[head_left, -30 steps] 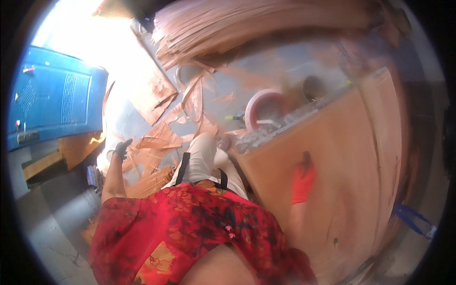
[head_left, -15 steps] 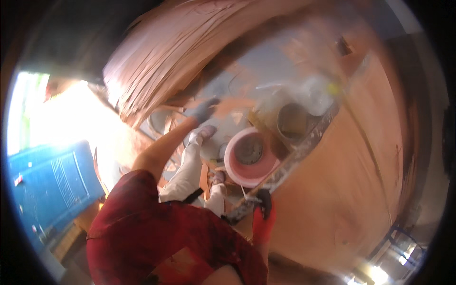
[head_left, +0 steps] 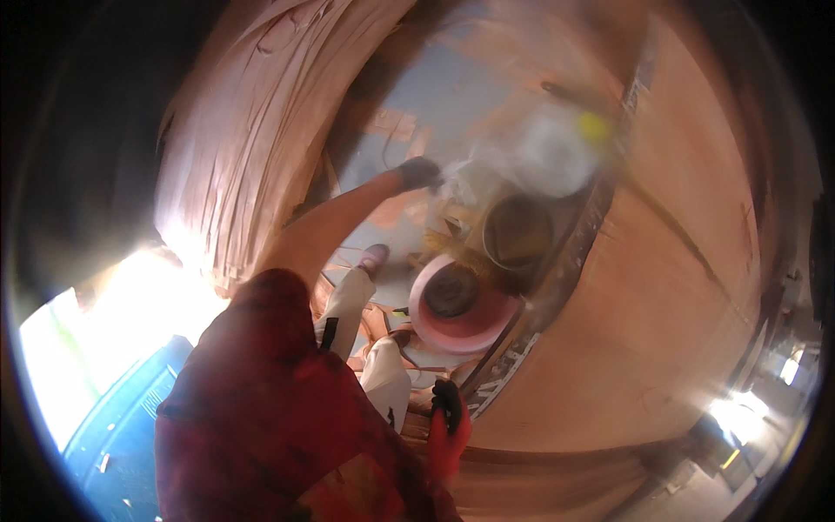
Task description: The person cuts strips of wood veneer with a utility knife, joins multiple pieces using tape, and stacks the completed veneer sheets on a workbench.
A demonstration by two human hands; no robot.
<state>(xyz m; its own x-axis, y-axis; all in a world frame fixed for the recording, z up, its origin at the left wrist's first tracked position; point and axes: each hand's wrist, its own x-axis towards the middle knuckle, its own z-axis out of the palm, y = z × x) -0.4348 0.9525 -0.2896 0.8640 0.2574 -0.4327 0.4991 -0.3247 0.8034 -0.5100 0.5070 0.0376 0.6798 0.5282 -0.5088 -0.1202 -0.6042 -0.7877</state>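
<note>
Beyond the pink tub and dark bucket, with left hand outstretched, fingers bent, to a blurred whitish plastic thing beside the stack of wood sheets; cannot tell whether gripping. Probably within reach already, handling apparently unfinished, remainder unclear. Seemingly lengthwise left to right, yellow patch toward the stack. Near the stack's corner, right hand in a fist, any contents hidden.

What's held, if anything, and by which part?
The left hand is at the left end of the whitish plastic; blur hides whether it grips. Nothing shows in the right hand.
</note>
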